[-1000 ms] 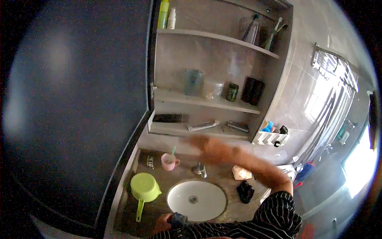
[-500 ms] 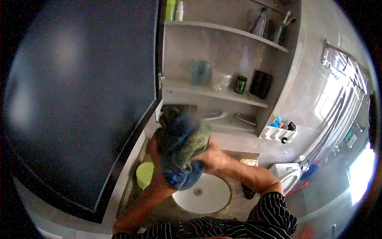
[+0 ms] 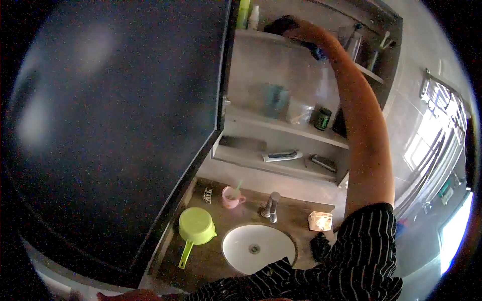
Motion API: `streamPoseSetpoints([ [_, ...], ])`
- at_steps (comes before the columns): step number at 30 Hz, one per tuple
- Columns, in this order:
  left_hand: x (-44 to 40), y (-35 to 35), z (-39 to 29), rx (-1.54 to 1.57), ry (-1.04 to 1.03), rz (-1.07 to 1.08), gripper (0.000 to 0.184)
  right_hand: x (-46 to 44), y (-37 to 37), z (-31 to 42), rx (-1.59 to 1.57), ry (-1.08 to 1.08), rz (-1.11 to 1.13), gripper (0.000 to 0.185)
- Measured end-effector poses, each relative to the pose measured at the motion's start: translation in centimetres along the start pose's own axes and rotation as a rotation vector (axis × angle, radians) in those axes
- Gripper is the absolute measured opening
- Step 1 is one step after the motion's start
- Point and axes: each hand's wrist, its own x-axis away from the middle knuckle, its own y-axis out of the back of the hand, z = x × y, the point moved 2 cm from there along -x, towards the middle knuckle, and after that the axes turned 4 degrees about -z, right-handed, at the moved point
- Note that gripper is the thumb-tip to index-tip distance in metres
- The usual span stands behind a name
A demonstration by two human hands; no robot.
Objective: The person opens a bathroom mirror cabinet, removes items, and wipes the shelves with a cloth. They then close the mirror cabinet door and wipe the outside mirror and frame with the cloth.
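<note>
My right hand (image 3: pixel 305 32) is raised to the top shelf (image 3: pixel 256 34) of the cabinet. Its fingers are closed around a dark, bunched-up cloth (image 3: pixel 279 26), with a blue part of it hanging over the shelf edge below the palm. A white bottle (image 3: pixel 253 18) and a yellow-green container (image 3: pixel 242 14) stand left of the cloth. Low at the bottom left edge of the head view, a small part of my left hand (image 3: pixel 123 295) shows, its fingers not clear.
A large dark cabinet door (image 3: pixel 115 110) stands open at left. Below are a white sink (image 3: pixel 236 251), a faucet (image 3: pixel 271 206), a green dipper (image 3: pixel 197 226), a pink cup (image 3: pixel 231 197) and a lit box-like item (image 3: pixel 320 221). Jars, including a dark one (image 3: pixel 323 119), line the middle shelf.
Both hands held the bundled cloth above the sink before. Now my right hand has carried it up to the top shelf, and my left hand has let go and dropped to the lower left.
</note>
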Motion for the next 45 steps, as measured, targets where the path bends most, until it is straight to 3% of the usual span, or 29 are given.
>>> streamPoseSetpoints([
  [2,2.2,0.8,1.0,-0.162,-0.146,-0.063,0.039,-1.1,-1.5,-0.3,0.184,-0.139,0.023,0.043],
  [4,4.6,0.8,1.7,-0.59,-0.431,-0.231,0.034,-0.5,-1.0,3.3,0.361,-0.298,-0.055,0.042],
  [6,6.4,0.8,2.0,-1.247,-0.629,-0.617,0.029,-1.2,-1.5,2.7,0.337,-0.074,-0.143,0.039],
  [8,7.3,1.1,2.8,-1.553,-0.683,-0.927,0.025,-2.4,-1.5,2.4,0.25,0.1,-0.257,0.036],
  [10,7.8,1.5,3.6,-1.615,-0.706,-1.073,0.023,-3.8,-1.6,4.5,0.093,0.22,-0.396,0.031],
  [13,8.4,1.7,5.1,-1.637,-0.708,-1.212,0.024,-4.0,-1.7,10.7,0.58,0.024,0.004,0.047],
  [16,7.9,1.6,6.1,-1.719,-0.762,-1.291,0.028,-6.0,-4.9,6.7,0.588,0.24,-0.126,0.043],
  [19,5.8,2.0,6.3,-1.917,-0.886,-1.282,0.031,-4.3,-2.6,10.6,0.477,-0.128,0.138,0.04],
  [22,5.8,2.8,7.7,-1.967,-0.936,-1.346,0.032,-1.8,-1.4,10.2,0.406,0.17,-0.021,0.039],
  [24,5.9,3.3,8.1,-1.99,-0.97,-1.386,0.033,-0.7,-1.2,10.7,0.603,0.103,0.002,0.037],
  [28,9.1,5.0,4.7,-1.34,-0.468,-0.475,0.035,4.2,-0.7,15.5,0.922,0.121,0.164,0.032],
  [30,10.3,5.3,3.8,-0.98,-0.226,-0.062,0.036,6.9,-1.1,15.4,0.674,0.257,-0.098,0.03],
  [32,12.7,5.7,3.1,-0.607,0.42,-0.147,0.034,10.0,-1.7,16.0,0.455,0.273,-0.276,0.03],
  [34,14.0,5.3,3.3,-0.525,0.691,-0.252,0.033,13.2,-2.8,16.8,0.271,0.174,-0.365,0.033],
  [36,14.6,5.2,3.5,-0.493,0.79,-0.287,0.032,14.6,-7.3,14.6,0.153,0.221,-0.609,0.03],
  [40,15.0,5.4,3.4,-0.463,0.862,-0.293,0.03,15.9,-15.8,14.7,-0.177,-0.32,-0.342,0.031],
  [45,15.8,6.0,3.3,-0.467,0.89,-0.281,0.028,13.7,-22.3,13.6,-0.053,-0.444,-0.221,0.041],
])
